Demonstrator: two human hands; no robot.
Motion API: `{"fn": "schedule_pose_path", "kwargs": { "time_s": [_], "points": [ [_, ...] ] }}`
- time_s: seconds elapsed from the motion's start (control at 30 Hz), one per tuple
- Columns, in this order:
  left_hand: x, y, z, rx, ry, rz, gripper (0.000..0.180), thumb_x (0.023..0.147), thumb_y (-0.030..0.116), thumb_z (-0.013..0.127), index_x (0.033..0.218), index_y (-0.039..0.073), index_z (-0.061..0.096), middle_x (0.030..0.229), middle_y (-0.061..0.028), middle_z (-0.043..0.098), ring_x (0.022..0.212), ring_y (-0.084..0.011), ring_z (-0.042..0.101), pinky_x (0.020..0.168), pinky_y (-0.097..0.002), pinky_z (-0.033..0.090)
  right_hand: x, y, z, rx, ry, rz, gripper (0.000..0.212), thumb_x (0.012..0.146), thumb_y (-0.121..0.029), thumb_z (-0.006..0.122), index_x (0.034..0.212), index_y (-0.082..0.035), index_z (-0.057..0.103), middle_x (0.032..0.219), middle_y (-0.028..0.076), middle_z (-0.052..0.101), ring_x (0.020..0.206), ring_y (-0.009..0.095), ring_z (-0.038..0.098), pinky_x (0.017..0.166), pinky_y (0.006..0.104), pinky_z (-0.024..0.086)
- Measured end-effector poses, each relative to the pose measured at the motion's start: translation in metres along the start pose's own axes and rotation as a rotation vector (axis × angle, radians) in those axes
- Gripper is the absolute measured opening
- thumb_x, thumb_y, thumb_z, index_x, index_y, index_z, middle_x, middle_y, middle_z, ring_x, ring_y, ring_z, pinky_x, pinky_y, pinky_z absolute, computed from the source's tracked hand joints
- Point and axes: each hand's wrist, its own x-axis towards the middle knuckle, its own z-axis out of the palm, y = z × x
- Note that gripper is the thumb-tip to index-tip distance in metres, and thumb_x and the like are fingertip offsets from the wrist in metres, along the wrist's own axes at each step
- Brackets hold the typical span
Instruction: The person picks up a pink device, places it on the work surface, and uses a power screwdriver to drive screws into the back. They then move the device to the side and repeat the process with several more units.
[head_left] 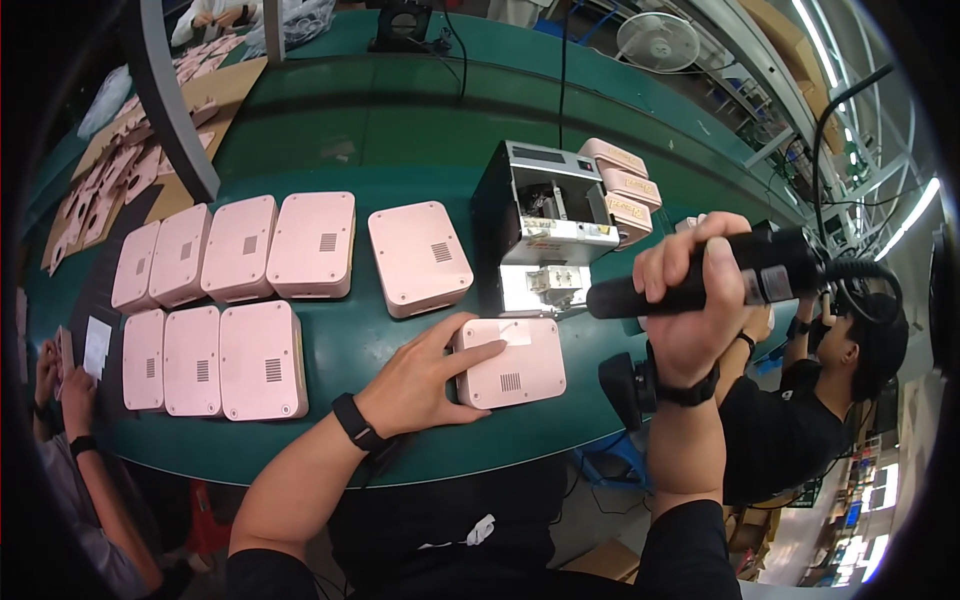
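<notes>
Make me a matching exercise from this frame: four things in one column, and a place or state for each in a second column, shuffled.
Things:
1. Left hand
2. Black handheld tool
3. Open-fronted machine
4. Round fan

Places and states:
A. White, near the top of the picture, beyond the work table
B. On a pink box, index finger at its pale label
C. Just left of three pink cases
D. In the right hand's grip, raised above the table

Pairs: 1-B, 2-D, 3-C, 4-A
</notes>
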Motion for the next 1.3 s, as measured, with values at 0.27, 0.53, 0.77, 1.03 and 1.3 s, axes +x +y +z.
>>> {"fn": "schedule_pose_path", "kwargs": {
  "time_s": [0.27,0.53,0.77,1.03,1.3],
  "points": [
    [0.001,0.000,0.001,0.014,0.017,-0.008,0.075,0.060,0.024,0.089,0.130,0.020,0.063,0.137,-0.0172,0.049,0.116,-0.0351,0.058,0.094,-0.0412,0.053,0.013,0.022,-0.012,-0.076,0.060,0.076,0.016,0.097,-0.023,0.049,0.101,-0.008,0.047,0.066,0.004,0.048,0.050,0.015,0.045,0.053,0.0315,0.041],
    [0.002,-0.001,-0.002,0.025,-0.003,-0.024,0.075,0.062,0.028,0.090,0.131,0.018,0.062,0.139,-0.0156,0.047,0.118,-0.0347,0.056,0.098,-0.0441,0.048,-0.039,-0.009,-0.005,0.122,-0.018,0.132,0.028,0.095,-0.034,0.052,0.100,-0.008,0.045,0.065,0.004,0.048,0.047,0.014,0.045,0.049,0.0317,0.042],
    [0.005,0.015,-0.005,0.167,0.165,0.092,0.067,0.060,0.031,0.091,0.122,0.017,0.068,0.134,-0.0150,0.055,0.119,-0.0329,0.058,0.098,-0.0437,0.048,-0.050,-0.019,0.007,0.136,-0.044,0.067,0.032,0.093,-0.037,0.054,0.100,-0.008,0.043,0.064,0.004,0.049,0.045,0.015,0.045,0.046,0.0318,0.042],
    [0.004,0.007,0.006,0.123,0.251,0.274,0.023,0.075,0.018,0.082,0.097,0.013,0.074,0.106,-0.0023,0.071,0.107,-0.0213,0.066,0.093,-0.0387,0.049,-0.055,-0.033,0.020,0.227,-0.090,0.231,0.041,0.089,-0.035,0.068,0.104,-0.009,0.041,0.071,0.007,0.053,0.058,0.021,0.053,0.059,0.0375,0.047],
    [0.003,0.011,0.002,0.081,0.292,0.266,0.015,0.077,0.012,0.079,0.091,0.010,0.074,0.099,-0.0004,0.072,0.100,-0.0174,0.068,0.091,-0.0367,0.050,-0.056,-0.032,0.025,0.244,-0.097,0.241,0.042,0.087,-0.035,0.070,0.103,-0.010,0.041,0.071,0.007,0.053,0.058,0.021,0.054,0.060,0.0380,0.047]
  ]
}}
